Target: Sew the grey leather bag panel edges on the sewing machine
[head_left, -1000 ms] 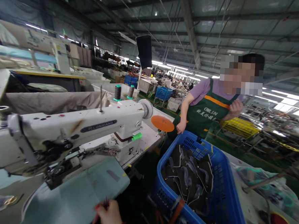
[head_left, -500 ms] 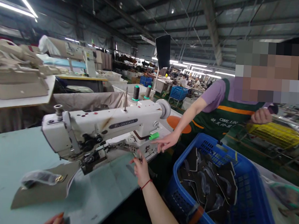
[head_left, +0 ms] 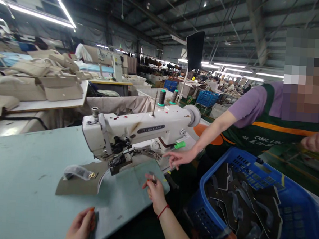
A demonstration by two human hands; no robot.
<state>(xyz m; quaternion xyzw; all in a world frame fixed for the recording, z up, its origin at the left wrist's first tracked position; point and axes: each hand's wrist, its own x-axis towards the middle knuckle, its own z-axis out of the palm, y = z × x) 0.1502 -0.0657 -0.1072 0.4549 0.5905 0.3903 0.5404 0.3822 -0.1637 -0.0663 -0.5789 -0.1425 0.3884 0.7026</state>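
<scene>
My right hand [head_left: 155, 191] rests at the right edge of the pale green table [head_left: 24, 169], pinching a small metal tool [head_left: 153, 177] between its fingers. My left hand [head_left: 80, 225] lies on the table's front edge at the bottom of the view, partly cut off, fingers curled beside something dark. A white sewing machine [head_left: 148, 128] stands just beyond my right hand. Under its needle end lies a flat olive-grey leather piece [head_left: 80, 185] with a plastic-wrapped metal ring [head_left: 76, 171]. A co-worker's hand [head_left: 178, 157] reaches in, fingers pointing at the machine's base.
A blue plastic basket [head_left: 256, 168] of dark leather pieces [head_left: 240, 207] stands at the right, with the co-worker in a green apron [head_left: 258, 140] leaning over it. Two thread spools [head_left: 162, 97] sit behind the machine. Beige bags [head_left: 43, 80] pile on a shelf at the left.
The view has swung left and down. My right hand has come up onto the table near the machine. The co-worker's hand left the basket rim and reached toward the machine. My left hand has appeared.
</scene>
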